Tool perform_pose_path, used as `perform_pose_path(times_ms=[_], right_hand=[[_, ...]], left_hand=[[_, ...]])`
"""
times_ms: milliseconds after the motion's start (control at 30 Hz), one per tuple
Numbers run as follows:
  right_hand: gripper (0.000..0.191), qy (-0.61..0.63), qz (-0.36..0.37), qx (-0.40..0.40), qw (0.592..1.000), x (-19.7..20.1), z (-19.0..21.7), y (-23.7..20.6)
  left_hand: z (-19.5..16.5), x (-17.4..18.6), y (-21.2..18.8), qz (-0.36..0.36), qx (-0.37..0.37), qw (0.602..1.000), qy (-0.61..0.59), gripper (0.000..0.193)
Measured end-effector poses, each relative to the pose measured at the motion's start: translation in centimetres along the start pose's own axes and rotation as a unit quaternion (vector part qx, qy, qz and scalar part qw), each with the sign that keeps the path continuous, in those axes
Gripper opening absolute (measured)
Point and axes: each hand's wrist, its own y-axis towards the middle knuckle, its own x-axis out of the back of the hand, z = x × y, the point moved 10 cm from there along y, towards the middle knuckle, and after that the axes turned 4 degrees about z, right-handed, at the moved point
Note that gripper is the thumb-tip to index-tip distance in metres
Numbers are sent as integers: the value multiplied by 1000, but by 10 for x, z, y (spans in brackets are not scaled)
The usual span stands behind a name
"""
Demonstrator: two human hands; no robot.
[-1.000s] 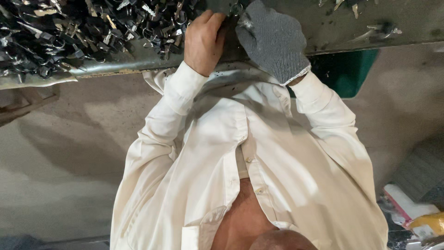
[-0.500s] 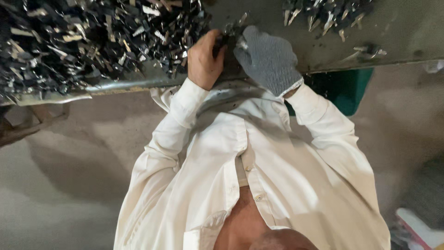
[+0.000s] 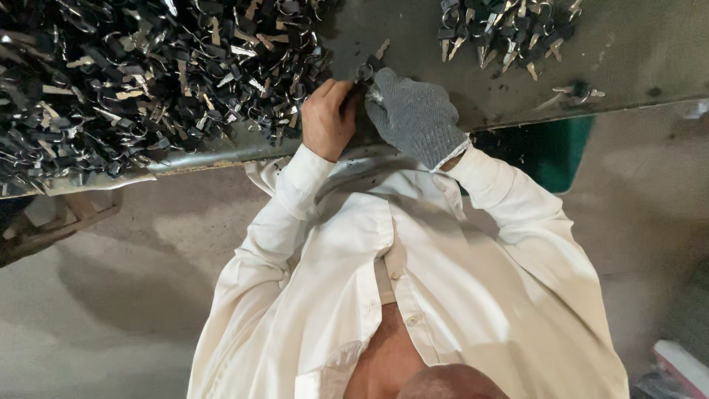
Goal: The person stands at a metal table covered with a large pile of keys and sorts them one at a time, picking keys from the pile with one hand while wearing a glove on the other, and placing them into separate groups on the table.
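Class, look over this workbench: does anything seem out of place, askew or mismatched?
Two things stand out. Only the right hand wears a grey knit glove; the left hand is bare. Also, a few loose metal pieces lie near the bench edge, apart from both heaps of parts.

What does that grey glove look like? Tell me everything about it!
The grey glove is a knitted one, speckled grey, with a pale rim at the cuff where it meets the white shirt sleeve. It covers the right hand, which rests bent on the dark metal table. Its fingertips meet the bare left hand around a small metal ring piece. It looks a little dusty and worn.
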Motion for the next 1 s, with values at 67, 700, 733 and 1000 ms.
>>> perform_pose_path(times_ms=[67,700,733,1000], right_hand=[[34,-12,0,-2,1000,-1,4,1],[36,28,23,23,999,-6,-6,4],[36,50,29,24,998,-6,-10,5],[37,43,11,15,999,-6,-3,-9]], left_hand=[[-1,0,0,5,-9,1000,3,23],[-11,-10,-8,0,-21,998,54,31],[-10,-8,-11,-11,-13,999,42,31],[-4,2,-8,2,-14,999,-40,32]])
